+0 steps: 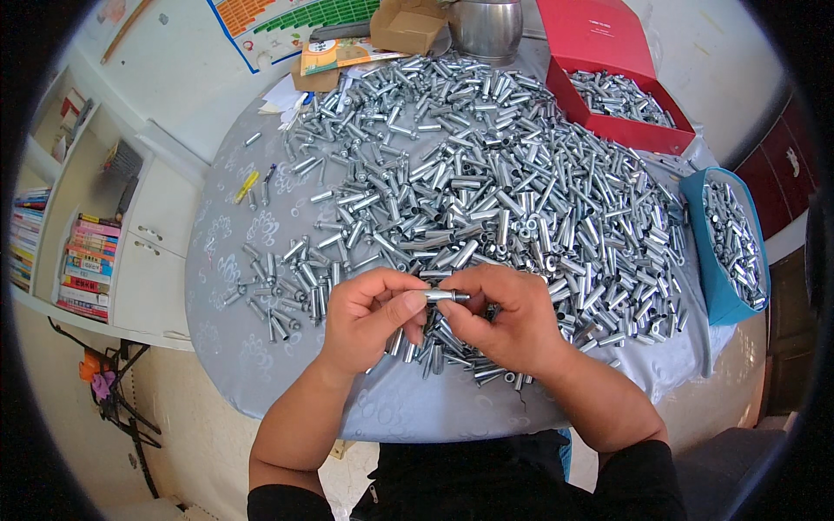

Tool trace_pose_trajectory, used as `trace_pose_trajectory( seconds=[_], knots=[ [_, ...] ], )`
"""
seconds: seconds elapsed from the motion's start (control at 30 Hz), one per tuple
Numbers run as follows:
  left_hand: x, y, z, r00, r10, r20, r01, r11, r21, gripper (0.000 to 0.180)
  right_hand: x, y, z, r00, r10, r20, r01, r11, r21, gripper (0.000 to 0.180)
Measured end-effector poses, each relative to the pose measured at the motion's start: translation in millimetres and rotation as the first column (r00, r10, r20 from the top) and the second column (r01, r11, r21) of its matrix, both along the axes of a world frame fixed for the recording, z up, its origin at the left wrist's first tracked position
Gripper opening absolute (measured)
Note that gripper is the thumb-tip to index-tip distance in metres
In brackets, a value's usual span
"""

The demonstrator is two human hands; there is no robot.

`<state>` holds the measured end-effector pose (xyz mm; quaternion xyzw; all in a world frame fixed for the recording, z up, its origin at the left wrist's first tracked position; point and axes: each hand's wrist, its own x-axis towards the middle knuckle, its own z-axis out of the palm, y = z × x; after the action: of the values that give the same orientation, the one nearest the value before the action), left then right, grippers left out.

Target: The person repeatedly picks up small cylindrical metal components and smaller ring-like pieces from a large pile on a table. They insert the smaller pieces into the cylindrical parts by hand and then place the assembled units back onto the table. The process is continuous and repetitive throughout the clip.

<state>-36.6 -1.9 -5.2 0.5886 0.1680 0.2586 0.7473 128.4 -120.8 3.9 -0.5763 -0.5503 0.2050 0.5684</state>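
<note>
Between my two hands, above the near part of the table, a silvery metal sleeve anchor bolt point(441, 295) lies level. My left hand point(372, 317) pinches its left end between thumb and fingers. At its right end, the thumb and forefinger of my right hand point(511, 314) close on the narrower tip. Under and beyond both hands spreads a large heap of loose metal sleeves and bolts point(486, 191). Several of these pieces show just below my fingers. The fingertips partly cover the ends of the bolt.
A grey patterned cloth covers the round table point(228, 286). Far right, a red box point(638, 130) and a blue fabric bin point(725, 286) hold more metal pieces. Cardboard point(408, 28) and a metal pot point(486, 30) stand at the back. A yellow pen-like tool point(247, 187) lies left.
</note>
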Motion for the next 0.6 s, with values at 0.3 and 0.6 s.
trace_pose_trajectory(
  seconds=[0.3,0.6],
  knots=[
    [1,-4,-2,0.999,0.041,-0.015,-0.038,0.988,0.151,0.015,-1,-1,-9,0.833,0.033,-0.552,-0.152,0.973,-0.172,0.019],
    [-4,10,-5,0.994,0.099,-0.041,-0.098,0.995,0.012,0.015,6,-2,3,0.992,-0.100,-0.072,0.096,0.994,-0.058,0.022]
  ],
)
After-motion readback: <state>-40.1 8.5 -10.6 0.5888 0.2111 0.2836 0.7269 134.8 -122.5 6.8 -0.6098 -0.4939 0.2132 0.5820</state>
